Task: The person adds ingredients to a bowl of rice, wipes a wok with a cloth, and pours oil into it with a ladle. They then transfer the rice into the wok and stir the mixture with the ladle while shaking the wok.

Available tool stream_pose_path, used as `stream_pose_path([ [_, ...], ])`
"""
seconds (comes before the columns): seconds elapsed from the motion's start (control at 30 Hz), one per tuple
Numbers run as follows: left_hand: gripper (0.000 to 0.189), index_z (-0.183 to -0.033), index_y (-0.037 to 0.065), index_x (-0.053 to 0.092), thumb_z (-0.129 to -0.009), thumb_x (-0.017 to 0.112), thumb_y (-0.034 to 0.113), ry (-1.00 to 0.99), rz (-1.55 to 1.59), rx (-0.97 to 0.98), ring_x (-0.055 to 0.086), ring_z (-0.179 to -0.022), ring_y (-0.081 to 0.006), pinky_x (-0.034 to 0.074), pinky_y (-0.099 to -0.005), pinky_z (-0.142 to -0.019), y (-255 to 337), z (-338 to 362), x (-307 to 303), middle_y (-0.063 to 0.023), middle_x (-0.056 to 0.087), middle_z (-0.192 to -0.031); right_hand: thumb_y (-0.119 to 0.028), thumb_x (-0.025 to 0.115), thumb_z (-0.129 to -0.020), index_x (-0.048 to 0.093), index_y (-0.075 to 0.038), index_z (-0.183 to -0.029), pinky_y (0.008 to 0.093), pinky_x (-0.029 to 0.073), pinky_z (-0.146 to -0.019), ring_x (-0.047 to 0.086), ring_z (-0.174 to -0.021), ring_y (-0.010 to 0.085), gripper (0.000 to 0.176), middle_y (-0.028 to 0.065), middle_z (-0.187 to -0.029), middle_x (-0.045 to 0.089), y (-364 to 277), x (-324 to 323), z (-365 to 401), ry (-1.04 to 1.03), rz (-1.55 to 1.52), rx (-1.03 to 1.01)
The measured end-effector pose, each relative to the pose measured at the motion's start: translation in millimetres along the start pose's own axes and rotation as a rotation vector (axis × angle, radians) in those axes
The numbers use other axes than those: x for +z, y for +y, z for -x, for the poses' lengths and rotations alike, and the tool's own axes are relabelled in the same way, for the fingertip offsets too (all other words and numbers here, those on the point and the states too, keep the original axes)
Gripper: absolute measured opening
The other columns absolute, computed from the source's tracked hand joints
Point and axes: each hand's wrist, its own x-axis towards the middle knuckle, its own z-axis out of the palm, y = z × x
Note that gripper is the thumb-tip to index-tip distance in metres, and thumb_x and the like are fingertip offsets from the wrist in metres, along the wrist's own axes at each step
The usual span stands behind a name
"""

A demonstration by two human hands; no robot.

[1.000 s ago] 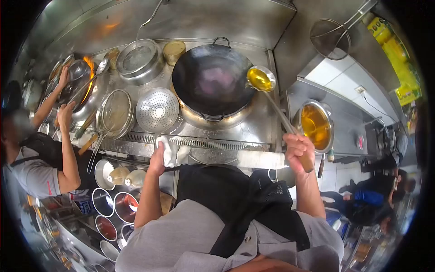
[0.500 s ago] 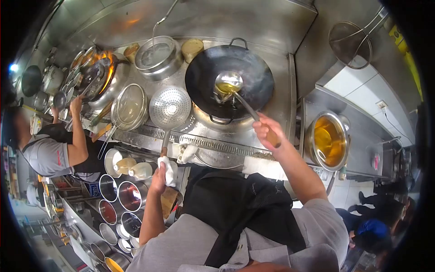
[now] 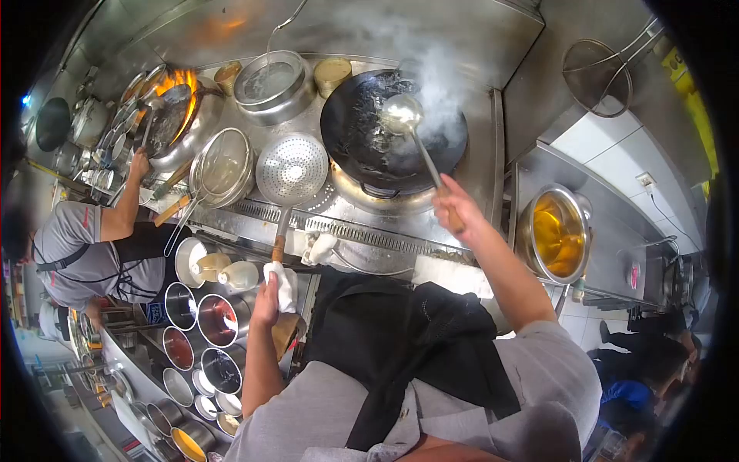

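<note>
My right hand [image 3: 458,208] grips the wooden handle of a ladle [image 3: 402,114], whose shiny bowl is over the black wok [image 3: 346,135]. Dark, glistening liquid or oil shows inside the wok, and thick smoke rises from its far right side. What the ladle holds, if anything, I cannot make out. Low and to the left, my left hand [image 3: 266,302] is closed around a white cloth [image 3: 285,286] at the handle end of a perforated skimmer [image 3: 292,168]. The skimmer's round head lies left of the wok, over the steel stove top.
A mesh strainer [image 3: 222,168] and a lidded steel pot [image 3: 271,86] are left of the wok. To the right stands a steel pot of yellow oil [image 3: 556,235]. Farther left a co-worker [image 3: 85,239] tends a flaming wok [image 3: 173,119]. Several seasoning containers [image 3: 223,319] line the lower left.
The ladle bowl has moved slightly up and right, and the yellow oil in it has gone from sight. Smoke over the wok has thickened. The co-worker has turned, lowering one arm.
</note>
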Motion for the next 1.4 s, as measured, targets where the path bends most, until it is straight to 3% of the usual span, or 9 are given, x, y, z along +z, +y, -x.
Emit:
stream_pose_path([
  [0.37,0.046,-0.109,0.005,0.055,-0.097,0.047,0.048,-0.085,0.021,0.004,0.046,-0.071,-0.0081,0.038,-0.0257,-0.06,-2,12,9,0.0032,0.052,-0.083,0.006,0.046,-0.081,0.011,-0.022,-0.152,0.0329,0.044,-0.046,0.049,-0.053,0.0152,0.084,0.008,-0.082,0.051,13,-2,31,0.203,1.127,-0.159],
  [0.57,0.053,-0.119,0.001,0.053,-0.098,0.044,0.049,-0.026,-0.058,0.003,0.051,-0.082,-0.012,0.043,-0.0279,-0.071,-14,22,7,-0.0012,0.057,-0.096,0.004,0.05,-0.082,0.014,-0.023,-0.151,0.0275,0.042,-0.047,0.05,-0.055,0.0142,0.082,0.0096,-0.085,0.052,18,33,63,0.025,0.337,0.106],
  [0.63,0.059,-0.123,-0.001,0.051,-0.097,0.044,0.051,-0.095,-0.145,-0.007,0.053,-0.087,-0.0149,0.044,-0.029,-0.076,-27,10,0,-0.0047,0.059,-0.101,0.002,0.052,-0.084,0.022,-0.022,-0.147,0.0249,0.041,-0.047,0.049,-0.057,0.0133,0.073,0.0101,-0.085,0.052,11,15,27,-0.234,-0.28,0.138],
  [0.73,0.062,-0.124,-0.002,0.051,-0.095,0.045,0.054,-0.018,-0.22,0.024,0.054,-0.089,-0.0167,0.045,-0.03,-0.079,-5,22,20,-0.007,0.059,-0.103,0.001,0.051,-0.085,0.027,-0.021,-0.142,0.0239,0.04,-0.048,0.048,-0.058,0.0128,0.066,0.0117,-0.087,0.054,14,3,-22,-0.349,-0.44,0.098],
  [0.87,0.065,-0.122,-0.001,0.052,-0.094,0.044,0.058,-0.173,-0.151,0.069,0.057,-0.084,-0.0134,0.046,-0.0276,-0.074,-21,15,0,-0.0063,0.06,-0.097,0.002,0.05,-0.085,0.026,-0.024,-0.14,0.0254,0.04,-0.05,0.048,-0.058,0.0144,0.065,0.0125,-0.085,0.054,23,13,-20,-0.206,-0.296,-0.009],
  [0.93,0.067,-0.124,-0.001,0.05,-0.094,0.044,0.058,-0.09,-0.148,0.043,0.057,-0.087,-0.0139,0.047,-0.0278,-0.076,-22,27,2,-0.0073,0.059,-0.1,0.003,0.049,-0.085,0.026,-0.025,-0.141,0.0265,0.04,-0.049,0.048,-0.057,0.0155,0.066,0.0119,-0.082,0.053,22,42,13,0.087,-0.059,-0.045],
  [1.17,0.067,-0.123,-0.004,0.05,-0.094,0.048,0.056,0.019,-0.143,-0.008,0.057,-0.087,-0.0135,0.046,-0.0279,-0.075,-16,27,2,-0.0065,0.06,-0.102,0.001,0.05,-0.084,0.024,-0.025,-0.144,0.0274,0.04,-0.049,0.048,-0.058,0.0145,0.07,0.0116,-0.083,0.052,8,24,1,-0.247,-0.308,0.081],
  [1.23,0.06,-0.116,-0.001,0.054,-0.095,0.047,0.054,-0.095,-0.152,-0.006,0.056,-0.081,-0.0126,0.045,-0.0275,-0.07,-10,13,2,-0.0041,0.06,-0.095,0.002,0.049,-0.084,0.026,-0.023,-0.145,0.0282,0.041,-0.047,0.049,-0.056,0.0153,0.07,0.0108,-0.082,0.051,8,26,-13,-0.139,-0.17,0.012],
  [1.4,0.052,-0.112,0.002,0.054,-0.097,0.045,0.051,-0.07,-0.117,0.105,0.05,-0.071,-0.01,0.041,-0.0255,-0.062,5,7,7,-0.0004,0.056,-0.084,0.003,0.046,-0.085,0.008,-0.018,-0.152,0.0332,0.044,-0.045,0.05,-0.05,0.0175,0.08,0.0096,-0.081,0.053,25,4,-12,0.162,0.997,-0.192],
])
